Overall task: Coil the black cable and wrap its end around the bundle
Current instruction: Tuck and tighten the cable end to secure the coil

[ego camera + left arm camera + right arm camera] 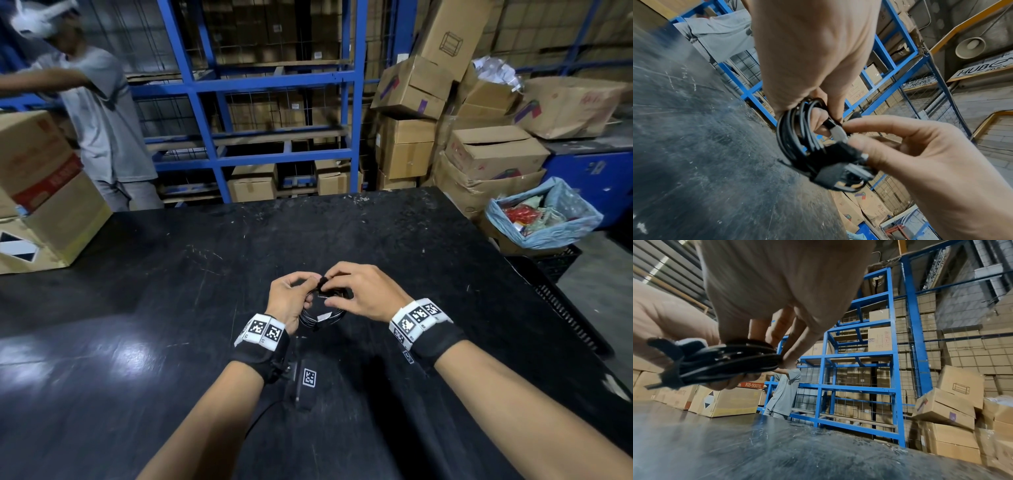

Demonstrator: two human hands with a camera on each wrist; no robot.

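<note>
Head view: coiled black cable (320,317) is held above the dark surface (137,291), gripped in the left hand (291,301) to keep loops together; its strap (830,176) is pinched by the right hand (363,291), likely for wrapping.

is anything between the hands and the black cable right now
No. Both hands are already on it: the left hand grips the coiled black cable, and the right hand pinches the bundle at its black strap, above the black table. Nothing visible stands between.
</note>
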